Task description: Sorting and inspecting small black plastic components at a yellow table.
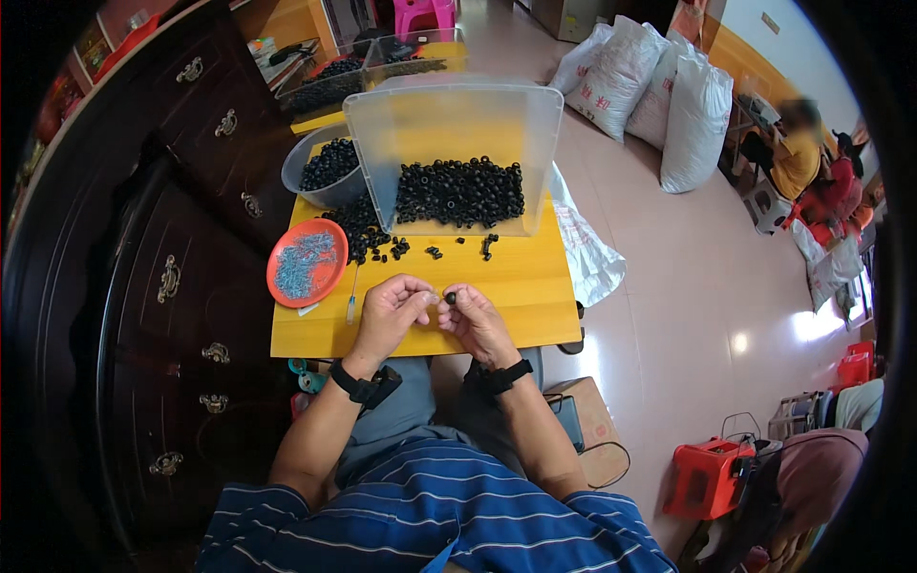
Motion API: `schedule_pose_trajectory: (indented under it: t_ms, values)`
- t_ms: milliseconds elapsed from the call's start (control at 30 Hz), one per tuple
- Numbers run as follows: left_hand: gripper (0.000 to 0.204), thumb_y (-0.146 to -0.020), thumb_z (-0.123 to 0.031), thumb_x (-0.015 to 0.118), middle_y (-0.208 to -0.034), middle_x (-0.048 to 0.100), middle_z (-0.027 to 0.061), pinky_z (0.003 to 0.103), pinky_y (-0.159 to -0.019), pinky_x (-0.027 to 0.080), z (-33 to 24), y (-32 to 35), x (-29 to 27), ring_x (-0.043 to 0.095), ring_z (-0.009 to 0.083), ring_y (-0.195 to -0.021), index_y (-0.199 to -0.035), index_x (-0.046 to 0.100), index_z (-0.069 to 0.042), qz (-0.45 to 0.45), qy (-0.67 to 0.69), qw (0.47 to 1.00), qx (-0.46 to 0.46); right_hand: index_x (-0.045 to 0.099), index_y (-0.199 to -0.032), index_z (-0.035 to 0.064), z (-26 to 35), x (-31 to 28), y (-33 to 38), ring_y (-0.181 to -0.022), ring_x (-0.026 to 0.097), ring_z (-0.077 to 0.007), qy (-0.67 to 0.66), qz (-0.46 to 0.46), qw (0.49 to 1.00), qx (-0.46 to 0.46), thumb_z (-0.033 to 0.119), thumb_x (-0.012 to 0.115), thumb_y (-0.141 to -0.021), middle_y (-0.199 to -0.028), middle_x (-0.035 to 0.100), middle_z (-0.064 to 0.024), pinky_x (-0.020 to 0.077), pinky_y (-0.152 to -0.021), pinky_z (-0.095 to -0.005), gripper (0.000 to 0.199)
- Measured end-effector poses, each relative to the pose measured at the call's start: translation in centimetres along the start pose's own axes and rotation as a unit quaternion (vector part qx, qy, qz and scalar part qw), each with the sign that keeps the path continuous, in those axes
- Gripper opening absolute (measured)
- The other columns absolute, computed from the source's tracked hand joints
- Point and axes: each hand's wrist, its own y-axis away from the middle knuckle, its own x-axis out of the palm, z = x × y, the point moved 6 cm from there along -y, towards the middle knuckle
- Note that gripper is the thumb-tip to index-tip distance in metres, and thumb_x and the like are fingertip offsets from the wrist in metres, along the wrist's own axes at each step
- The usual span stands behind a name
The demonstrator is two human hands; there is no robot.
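Over the front of the yellow table [516, 306], both my hands meet at the fingertips. My right hand [480, 327] is closed in a pinch on a small round black part [450, 298]. Close beside it, my left hand [388, 317] also pinches with thumb and forefinger; whatever tiny thing is there is too small to name. To the left lies an orange plate [276, 288] of thin silvery metal pins [308, 265]. Between plate and left hand rests a slim tool with a pale blue handle [351, 311]. Loose black parts [359, 229] are scattered just beyond.
A clear plastic bin [366, 143] tipped toward me holds many black parts [463, 194]. A round clear tub [294, 174] of similar parts stands left of it. Dark drawers [143, 315] flank the table. White sacks [695, 124] and seated people [796, 162] are at the far right.
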Motion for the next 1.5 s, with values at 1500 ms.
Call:
schedule_pose_trajectory:
  t_ms: [1500]
  values:
    - [0.021, -0.098, -0.020, 0.058, -0.071, 0.056, -0.0025, 0.021, -0.050, 0.044, 6.1, 3.7, -6.7, 0.053, 0.0044, -0.055, -0.086, 0.061, -0.003, -0.061, 0.100, 0.986, -0.115, 0.057, -0.097, 0.0028, -3.7, 5.7, -2.7, -0.080, 0.050, -0.0044, 0.437, -0.007, 0.897, -0.058, 0.022, 0.056, -0.101, -0.084, 0.054, 0.0045, 0.0425, -0.073, -0.0204, 0.019]
